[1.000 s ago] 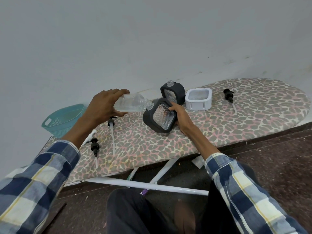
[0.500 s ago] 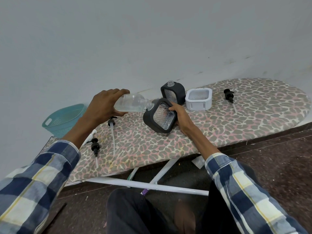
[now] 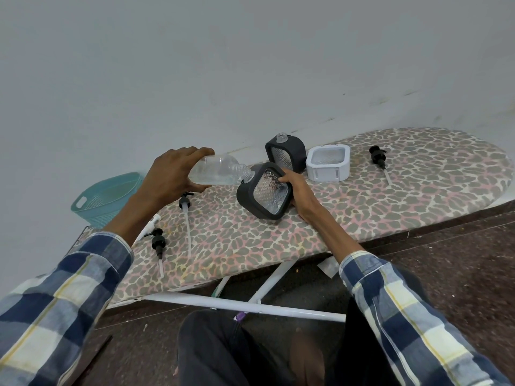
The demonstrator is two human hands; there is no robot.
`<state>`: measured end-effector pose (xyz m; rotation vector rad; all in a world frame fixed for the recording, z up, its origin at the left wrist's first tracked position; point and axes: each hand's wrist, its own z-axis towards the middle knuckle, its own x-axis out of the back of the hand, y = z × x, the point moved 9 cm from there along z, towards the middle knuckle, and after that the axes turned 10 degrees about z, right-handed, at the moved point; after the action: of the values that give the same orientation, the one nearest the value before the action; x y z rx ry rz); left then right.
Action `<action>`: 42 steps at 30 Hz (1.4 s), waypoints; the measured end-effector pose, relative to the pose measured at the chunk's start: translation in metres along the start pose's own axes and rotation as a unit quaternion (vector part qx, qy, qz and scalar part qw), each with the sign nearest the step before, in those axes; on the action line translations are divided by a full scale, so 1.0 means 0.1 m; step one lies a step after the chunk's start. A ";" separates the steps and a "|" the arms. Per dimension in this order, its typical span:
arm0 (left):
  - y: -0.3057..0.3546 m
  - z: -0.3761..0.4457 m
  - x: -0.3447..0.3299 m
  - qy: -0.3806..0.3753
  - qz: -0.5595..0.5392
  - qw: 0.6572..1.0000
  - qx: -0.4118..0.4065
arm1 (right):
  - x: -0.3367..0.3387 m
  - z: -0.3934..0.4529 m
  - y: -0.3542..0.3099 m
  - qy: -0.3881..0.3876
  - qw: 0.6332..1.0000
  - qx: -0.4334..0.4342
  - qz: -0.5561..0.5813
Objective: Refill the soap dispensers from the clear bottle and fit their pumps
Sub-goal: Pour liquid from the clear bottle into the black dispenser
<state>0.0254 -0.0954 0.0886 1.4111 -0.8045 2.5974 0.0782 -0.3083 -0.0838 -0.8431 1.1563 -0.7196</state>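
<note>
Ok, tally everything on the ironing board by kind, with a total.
Dispensers: 3, two black, one white
Black pumps: 3
White pump: 1, partly hidden by the sleeve
Clear bottle: 1, held above the board
Total: 8

The left hand (image 3: 172,174) tips the clear bottle (image 3: 217,171) into a tilted dark dispenser (image 3: 263,190). The right hand (image 3: 299,190) steadies it from three o'clock on the ironing board (image 3: 362,201).

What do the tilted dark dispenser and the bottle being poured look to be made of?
The tilted dark-grey dispenser: a matte shell, probably plastic or rubbery, around a clear diamond-textured panel that glints, either glass or plastic. The clear bottle: thin see-through plastic by the look of its ribbed, threaded neck.
</note>
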 end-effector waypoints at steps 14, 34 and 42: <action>0.00 0.01 -0.01 0.003 0.014 1.000 -0.005 | -0.01 -0.03 -0.03 0.002 1.000 -0.002 0.005; -0.02 0.00 -0.11 0.006 0.001 1.000 -0.001 | 0.04 -0.01 -0.02 0.013 1.000 0.005 -0.028; -0.01 -0.04 -0.23 0.010 -0.057 0.997 0.045 | 0.03 -0.06 -0.06 0.028 0.999 0.003 0.018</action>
<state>0.0357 -0.0886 0.0690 1.4061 -0.5927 2.5860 0.0724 -0.3156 -0.0812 -0.7990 1.2161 -0.7219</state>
